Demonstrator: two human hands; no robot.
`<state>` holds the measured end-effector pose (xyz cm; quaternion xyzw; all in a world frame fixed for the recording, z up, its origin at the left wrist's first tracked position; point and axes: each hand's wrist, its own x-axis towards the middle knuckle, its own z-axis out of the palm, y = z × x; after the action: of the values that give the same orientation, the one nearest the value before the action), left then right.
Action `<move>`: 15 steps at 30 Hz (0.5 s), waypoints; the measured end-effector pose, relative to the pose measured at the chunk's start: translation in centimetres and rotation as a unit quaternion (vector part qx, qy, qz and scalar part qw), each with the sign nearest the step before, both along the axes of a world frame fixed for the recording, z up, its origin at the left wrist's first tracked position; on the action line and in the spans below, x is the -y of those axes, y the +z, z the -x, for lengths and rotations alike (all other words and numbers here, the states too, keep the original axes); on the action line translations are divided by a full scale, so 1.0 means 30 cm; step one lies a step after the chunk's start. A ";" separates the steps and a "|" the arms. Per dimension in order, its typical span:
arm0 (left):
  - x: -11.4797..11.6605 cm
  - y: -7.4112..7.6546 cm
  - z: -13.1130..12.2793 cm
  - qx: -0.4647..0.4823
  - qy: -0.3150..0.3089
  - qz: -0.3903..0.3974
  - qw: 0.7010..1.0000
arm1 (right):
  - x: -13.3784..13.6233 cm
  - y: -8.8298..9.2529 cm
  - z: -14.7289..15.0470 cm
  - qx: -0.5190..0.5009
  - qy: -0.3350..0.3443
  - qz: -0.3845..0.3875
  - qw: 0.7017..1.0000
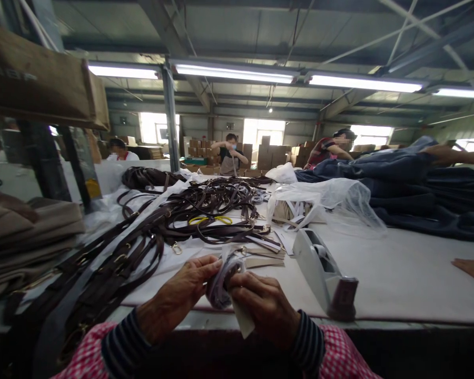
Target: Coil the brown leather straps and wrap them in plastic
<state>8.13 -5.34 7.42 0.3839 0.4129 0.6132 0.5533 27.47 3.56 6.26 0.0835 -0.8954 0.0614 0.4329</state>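
Above the white table, the left hand and right hand grip a small plastic-wrapped bundle narrowly, holding it clear of the dark leather straps.

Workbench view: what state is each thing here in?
Small clear plastic packet, held up between both hands, dark contents inside.
Bare left hand, closed on the packet.
Bare right hand, closed on the packet.
Dark brown leather straps, tangled in a loose heap.
Yellow-handled scissors, lying among the straps.
Grey tape dispenser, tilted up.
Crumpled clear plastic bag, slack.
Navy fabric, piled in heavy folds.
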 end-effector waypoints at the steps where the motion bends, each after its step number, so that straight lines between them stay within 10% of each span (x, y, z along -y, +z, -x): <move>1: -0.001 0.000 0.001 0.000 0.002 -0.001 1.000 | 0.003 -0.003 -0.001 -0.005 0.003 0.008 1.000; 15: 0.025 0.029 0.041 0.027 0.012 -0.007 1.000 | -0.001 -0.004 -0.077 -0.002 0.013 0.015 1.000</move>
<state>6.91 -6.08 8.29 0.3659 0.3977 0.6330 0.5543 29.77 3.57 6.14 0.0890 -0.8922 0.0802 0.4355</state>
